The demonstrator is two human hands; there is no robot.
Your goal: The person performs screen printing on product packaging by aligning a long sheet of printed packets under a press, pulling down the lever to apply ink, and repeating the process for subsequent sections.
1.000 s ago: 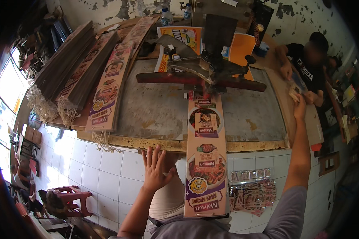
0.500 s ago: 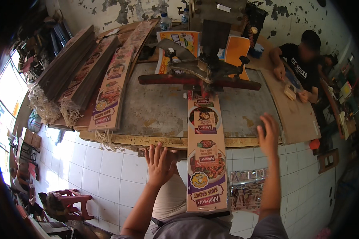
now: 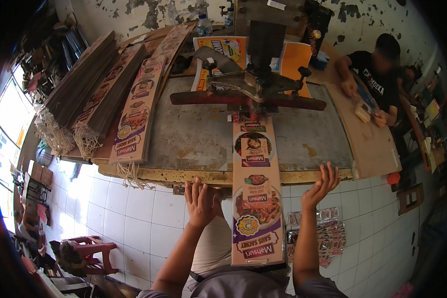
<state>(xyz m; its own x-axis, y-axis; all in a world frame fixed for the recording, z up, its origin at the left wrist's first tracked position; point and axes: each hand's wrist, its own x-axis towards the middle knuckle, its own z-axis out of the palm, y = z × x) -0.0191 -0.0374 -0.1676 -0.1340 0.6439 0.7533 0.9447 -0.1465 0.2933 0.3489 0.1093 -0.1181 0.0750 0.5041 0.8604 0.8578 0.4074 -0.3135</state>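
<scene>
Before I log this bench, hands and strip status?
Left hand, right hand open, empty, near table edge. Printed strip juts over edge. Machine head above its far end.

Smooth gloss, scuffed metal

At five o'clock, the printed strip stack (image 3: 257,198) looks like smooth, faintly glossy card. At one, the press head (image 3: 256,84) is dark, matt metal. The three-o'clock worktop plate (image 3: 308,134) appears dull, stained metal. At eight hang rough string ties (image 3: 134,180); the eleven-o'clock wall (image 3: 149,15) shows flaking paint.
</scene>
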